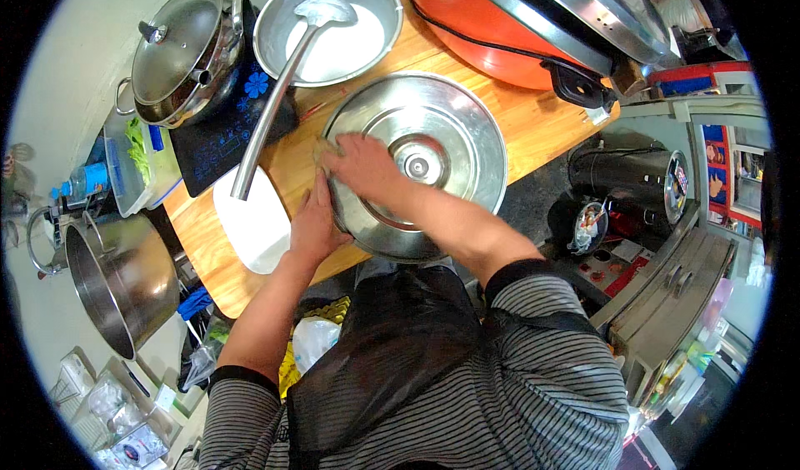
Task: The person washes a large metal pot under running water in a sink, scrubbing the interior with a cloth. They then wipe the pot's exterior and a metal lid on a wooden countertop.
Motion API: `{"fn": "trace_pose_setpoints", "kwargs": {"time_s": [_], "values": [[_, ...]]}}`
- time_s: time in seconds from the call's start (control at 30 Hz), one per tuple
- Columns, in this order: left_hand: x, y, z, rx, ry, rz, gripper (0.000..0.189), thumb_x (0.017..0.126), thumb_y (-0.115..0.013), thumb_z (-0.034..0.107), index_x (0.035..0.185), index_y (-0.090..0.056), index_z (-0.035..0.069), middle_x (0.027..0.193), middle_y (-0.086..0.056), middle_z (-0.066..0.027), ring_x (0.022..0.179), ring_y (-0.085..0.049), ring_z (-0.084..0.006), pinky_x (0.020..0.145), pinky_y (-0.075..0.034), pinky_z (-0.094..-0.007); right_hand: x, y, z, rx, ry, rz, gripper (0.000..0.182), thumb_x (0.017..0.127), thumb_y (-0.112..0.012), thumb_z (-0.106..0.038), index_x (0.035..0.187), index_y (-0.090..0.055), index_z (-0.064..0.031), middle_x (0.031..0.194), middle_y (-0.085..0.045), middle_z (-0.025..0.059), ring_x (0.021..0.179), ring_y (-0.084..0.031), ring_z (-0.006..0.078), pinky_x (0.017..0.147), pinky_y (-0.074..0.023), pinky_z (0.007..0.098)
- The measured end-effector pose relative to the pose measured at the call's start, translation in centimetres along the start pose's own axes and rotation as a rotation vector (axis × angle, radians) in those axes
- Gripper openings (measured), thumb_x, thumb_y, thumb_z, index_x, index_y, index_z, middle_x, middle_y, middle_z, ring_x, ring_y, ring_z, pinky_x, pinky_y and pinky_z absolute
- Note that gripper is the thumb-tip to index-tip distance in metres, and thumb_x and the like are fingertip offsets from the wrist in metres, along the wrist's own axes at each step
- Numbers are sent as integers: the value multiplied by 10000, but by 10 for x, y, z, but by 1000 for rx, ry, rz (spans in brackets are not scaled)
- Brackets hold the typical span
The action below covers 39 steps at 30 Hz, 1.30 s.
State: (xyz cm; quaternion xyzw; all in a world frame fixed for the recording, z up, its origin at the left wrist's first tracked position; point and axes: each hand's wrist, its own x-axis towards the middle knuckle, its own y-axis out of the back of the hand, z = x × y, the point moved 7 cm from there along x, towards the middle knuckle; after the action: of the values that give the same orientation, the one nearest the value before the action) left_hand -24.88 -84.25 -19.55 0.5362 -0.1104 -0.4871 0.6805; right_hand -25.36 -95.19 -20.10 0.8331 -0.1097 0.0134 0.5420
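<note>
A large round stainless steel lid (447,110) with stepped rings and a central knob rests at the front of the wooden table. My left hand (317,223) grips its left rim, thumb side against the edge. Across the lid reaches my right arm, with my right hand (365,165) pressing a small brownish pad or cloth (326,152) onto the upper left rim. The fingers partly hide that pad. Beyond the lid sits a metal basin (262,51) of white liquid, with a long-handled steel ladle (275,107) lying across it.
To the left are an induction cooker (206,151), a glass-lidded pot (178,45), a white plastic piece (256,226) and a tall steel pot (144,282). An orange basin (487,39) stands at the back right of the wooden table (544,120). A bin (589,226) is right, below.
</note>
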Motion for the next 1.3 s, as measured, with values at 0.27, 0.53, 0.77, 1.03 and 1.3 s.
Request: {"fn": "trace_pose_setpoints", "kwargs": {"time_s": [0.27,0.53,0.77,1.03,1.3], "values": [[0,-2,37,333,-34,-55,1243,431,-783,525,1329,-153,-60,1362,-177,-297,1179,-359,-403,985,-323,-377,-32,86,165,-218,-375,80,305,813,-484,-290,1091,-523,-171,937,-503,191,919,-504,339,760,-436,403],[-2,-3,36,334,19,-97,1255,424,-789,520,1327,-145,-66,1340,-210,-315,1164,-385,-400,974,-342,-372,-212,64,82,-175,-653,-3,346,805,-528,-251,1123,-515,-117,884,-516,169,803,-520,284,679,-437,413],[5,-23,21,390,13,-214,1102,534,-790,319,1341,-130,-40,1367,-180,-290,1150,-401,-407,945,-380,-377,-148,-4,-60,15,62,-39,168,764,-501,-184,895,-572,-107,813,-514,92,768,-535,243,649,-446,369],[-1,-6,23,314,-13,-234,1128,497,-808,212,1368,-113,40,1396,-144,-243,1169,-382,-396,945,-387,-385,-256,78,104,99,-508,-453,313,742,-555,-154,1053,-523,-137,952,-481,135,885,-530,329,752,-454,404],[-40,-21,98,105,-313,92,1111,431,-815,172,1366,-217,145,1378,-230,-209,1259,-260,-372,1018,-262,-468,-240,175,276,174,-857,550,604,690,-673,-313,1157,-433,-15,1084,-493,252,1021,-469,384,878,-384,410]]}}
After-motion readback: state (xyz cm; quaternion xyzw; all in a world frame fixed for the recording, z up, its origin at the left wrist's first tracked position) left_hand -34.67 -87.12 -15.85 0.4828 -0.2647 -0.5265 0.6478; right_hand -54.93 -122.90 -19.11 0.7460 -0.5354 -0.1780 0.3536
